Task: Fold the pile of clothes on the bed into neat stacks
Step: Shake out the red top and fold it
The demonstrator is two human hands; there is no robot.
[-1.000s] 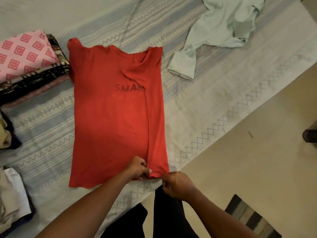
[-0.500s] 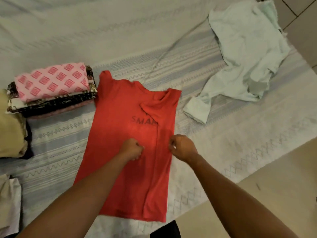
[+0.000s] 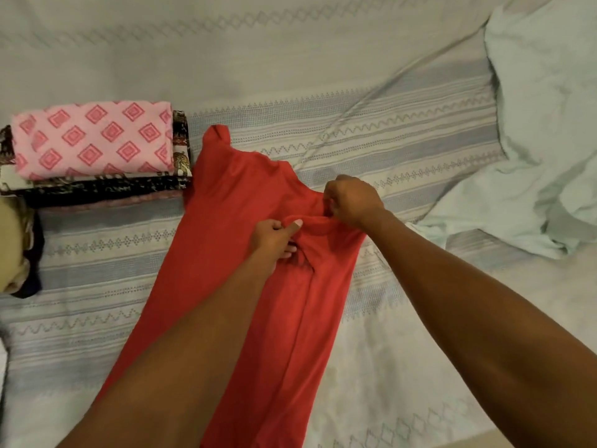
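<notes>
A red T-shirt (image 3: 226,253) lies flat along the striped bedsheet (image 3: 403,150), its right side folded inward. My left hand (image 3: 274,237) pinches a fold of the red fabric near the shoulder, thumb on top. Just to its right, my right hand (image 3: 352,202) grips the bunched sleeve at the shirt's upper right corner. A folded stack topped by a pink diamond-patterned cloth (image 3: 93,140) sits to the left of the shirt. A crumpled pale mint garment (image 3: 542,130) lies unfolded at the right.
More folded clothes, beige and dark (image 3: 19,247), sit at the left edge below the pink stack. A white piece shows at the far lower left. The bed's edge runs along the bottom right corner.
Both hands have moved from the shirt's hem up its length to the shoulder area and now hold the folded sleeve there. The view has shifted farther over the bed.
</notes>
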